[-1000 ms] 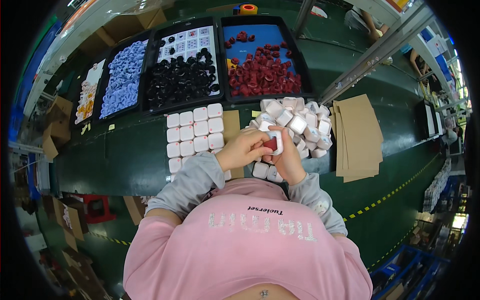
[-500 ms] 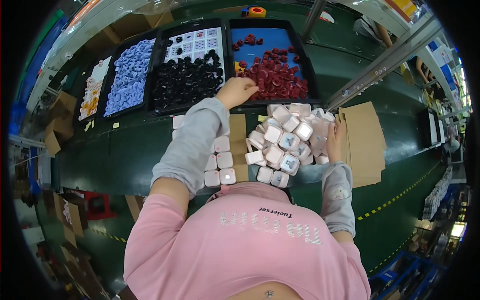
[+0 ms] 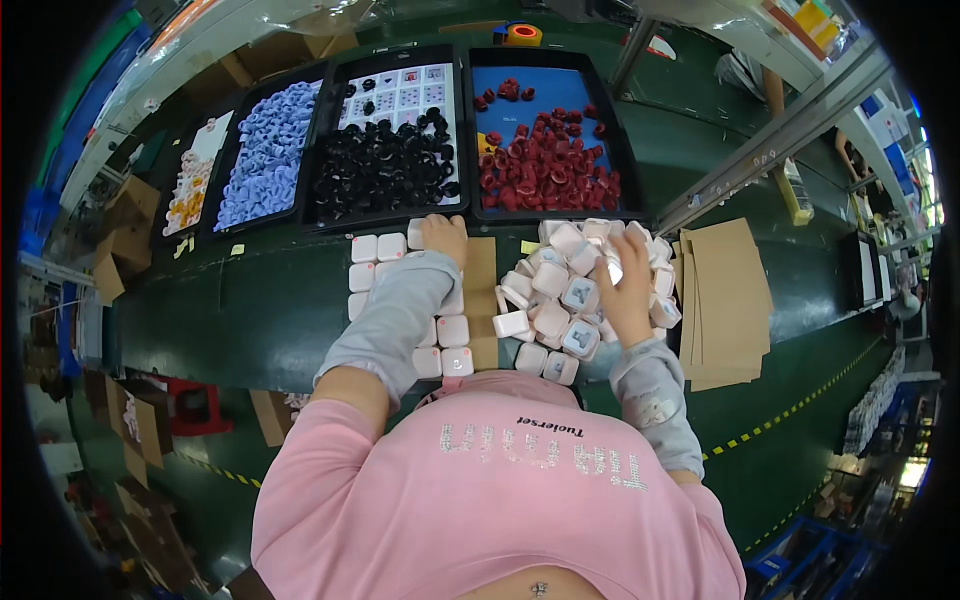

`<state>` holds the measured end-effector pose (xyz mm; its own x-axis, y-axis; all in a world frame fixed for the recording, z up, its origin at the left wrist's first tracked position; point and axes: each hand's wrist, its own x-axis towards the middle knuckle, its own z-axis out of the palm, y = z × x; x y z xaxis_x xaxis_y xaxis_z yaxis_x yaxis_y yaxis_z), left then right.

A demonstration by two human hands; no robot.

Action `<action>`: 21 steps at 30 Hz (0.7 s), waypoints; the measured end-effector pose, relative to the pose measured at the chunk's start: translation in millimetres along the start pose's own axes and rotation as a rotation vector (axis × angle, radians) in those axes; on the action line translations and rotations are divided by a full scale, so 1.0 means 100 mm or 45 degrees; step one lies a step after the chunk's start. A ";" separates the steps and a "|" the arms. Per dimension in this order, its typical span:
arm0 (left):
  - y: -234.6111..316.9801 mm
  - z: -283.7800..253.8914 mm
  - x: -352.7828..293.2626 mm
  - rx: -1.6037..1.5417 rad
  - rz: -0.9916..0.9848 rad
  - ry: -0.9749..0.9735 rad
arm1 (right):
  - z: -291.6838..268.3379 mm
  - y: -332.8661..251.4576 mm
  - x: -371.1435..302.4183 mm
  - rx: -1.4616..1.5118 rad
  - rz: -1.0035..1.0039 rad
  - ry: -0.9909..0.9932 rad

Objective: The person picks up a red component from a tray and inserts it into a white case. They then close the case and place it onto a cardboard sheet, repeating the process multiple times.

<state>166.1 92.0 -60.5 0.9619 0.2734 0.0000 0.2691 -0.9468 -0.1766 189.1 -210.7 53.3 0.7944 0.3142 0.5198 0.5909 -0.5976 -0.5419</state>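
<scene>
White square cases: left hand (image 3: 446,236) has dropped back to the grid (image 3: 375,262) at 11 o'clock, grip unclear; right hand (image 3: 627,290) presses open-fingered into the pile (image 3: 553,300).

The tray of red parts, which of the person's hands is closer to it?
Left. The left hand rests on the grid of white blocks just below the tray of red parts. The right hand lies farther down, on the loose pile of white blocks.

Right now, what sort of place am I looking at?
Probably a factory assembly bench: black trays sort small red, black and pale blue parts, and a heap of small white square plastic cases lies on the green worktop.
</scene>
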 end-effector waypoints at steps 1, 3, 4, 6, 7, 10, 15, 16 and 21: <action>-0.03 0.00 -0.01 0.011 0.081 0.026 | 0.02 -0.07 -0.03 0.020 -0.037 -0.024; -0.09 -0.04 -0.06 -0.090 0.144 0.040 | 0.03 -0.21 -0.08 0.092 -0.028 -0.109; -0.09 -0.13 -0.09 -0.193 0.215 0.048 | 0.02 -0.26 -0.11 0.160 -0.011 -0.197; -0.03 -0.42 -0.17 -0.357 0.159 0.091 | 0.04 -0.28 -0.16 0.176 -0.013 -0.254; 0.01 -0.62 -0.21 -0.521 0.099 0.128 | 0.07 -0.28 -0.18 0.263 -0.049 -0.310; 0.20 -1.40 -0.46 -1.497 0.042 -0.434 | 0.03 -0.52 -0.18 0.389 -0.126 -0.432; 0.38 -1.61 -0.85 -1.837 0.176 -0.198 | 0.08 -0.67 -0.22 0.850 -0.037 -0.541; 0.36 -1.69 -0.91 -1.809 0.196 -0.080 | 0.12 -0.75 -0.26 0.906 0.154 -0.341; 0.44 -1.70 -1.12 -2.184 0.410 -0.327 | 0.09 -0.86 -0.32 1.451 0.664 -0.306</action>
<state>77.9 -8.8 99.5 0.9963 -0.0852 0.0063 -0.0074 -0.0127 0.9999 114.4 -162.6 77.3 0.9026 0.4304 0.0081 -0.1062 0.2409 -0.9647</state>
